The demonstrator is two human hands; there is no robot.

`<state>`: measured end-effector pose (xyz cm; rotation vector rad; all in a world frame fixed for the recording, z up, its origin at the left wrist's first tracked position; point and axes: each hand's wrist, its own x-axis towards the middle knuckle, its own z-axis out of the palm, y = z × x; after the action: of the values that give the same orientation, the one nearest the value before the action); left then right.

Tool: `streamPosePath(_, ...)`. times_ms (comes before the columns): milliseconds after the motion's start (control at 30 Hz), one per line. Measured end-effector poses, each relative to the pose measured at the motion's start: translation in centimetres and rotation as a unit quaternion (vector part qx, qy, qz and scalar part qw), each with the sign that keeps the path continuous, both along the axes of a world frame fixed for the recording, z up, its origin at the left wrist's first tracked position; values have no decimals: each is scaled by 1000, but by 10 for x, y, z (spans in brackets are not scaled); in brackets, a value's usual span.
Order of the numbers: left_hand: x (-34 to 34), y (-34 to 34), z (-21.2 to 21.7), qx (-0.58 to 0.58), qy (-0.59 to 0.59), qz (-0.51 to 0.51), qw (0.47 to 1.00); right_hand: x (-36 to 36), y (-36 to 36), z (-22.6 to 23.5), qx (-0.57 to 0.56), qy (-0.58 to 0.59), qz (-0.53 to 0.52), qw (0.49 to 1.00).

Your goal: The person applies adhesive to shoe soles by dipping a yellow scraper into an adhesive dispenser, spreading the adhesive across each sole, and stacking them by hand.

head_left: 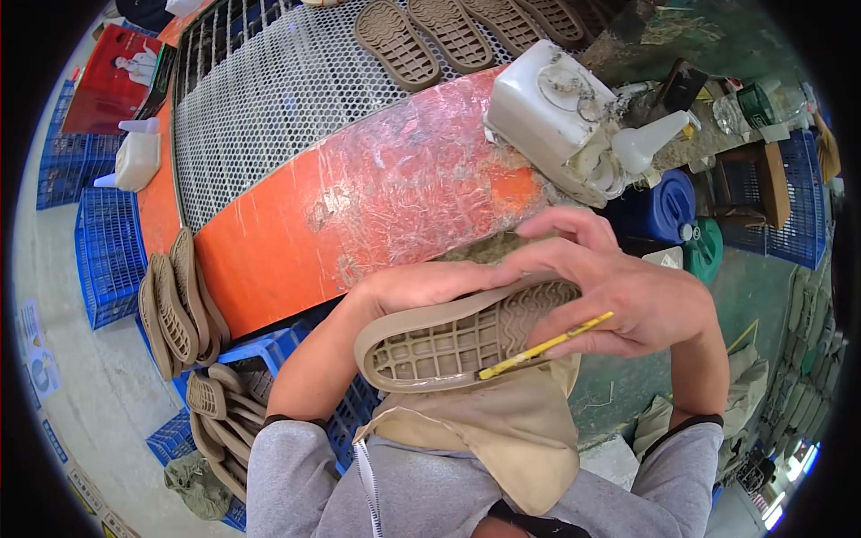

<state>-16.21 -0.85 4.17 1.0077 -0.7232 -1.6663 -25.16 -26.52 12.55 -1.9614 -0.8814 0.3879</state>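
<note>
My left hand [408, 285] grips a tan rubber shoe sole [448, 345] along its upper edge, tread side facing up toward me. My right hand [619, 287] wraps over the sole's right end and holds a thin yellow brush handle [545, 344] that lies slanted across the tread. Both hands hover over a beige apron [502, 421] on my lap, in front of the orange table edge.
An orange table [269, 260] with a shiny plastic-covered patch carries a perforated metal conveyor [269, 99] with several tan soles [395, 43]. A dirty white jug [552, 117] and squeeze bottle [650, 142] stand at right. More soles [175, 305] are stacked over blue crates [108, 251] at left.
</note>
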Motion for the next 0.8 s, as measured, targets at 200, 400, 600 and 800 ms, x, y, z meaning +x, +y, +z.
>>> streamPosePath(200,1,6,24,191,23,68,979,-45,-23,6,-120,-38,-224,967)
streamPosePath(400,-19,35,7,165,61,340,924,-71,50,-26,-85,-101,-371,919)
streamPosePath(600,24,54,-5,-5,144,581,801,-75,79,-56,113,-13,-476,872)
streamPosePath(800,172,46,-46,-46,140,622,769,-68,79,-60,180,101,-584,785)
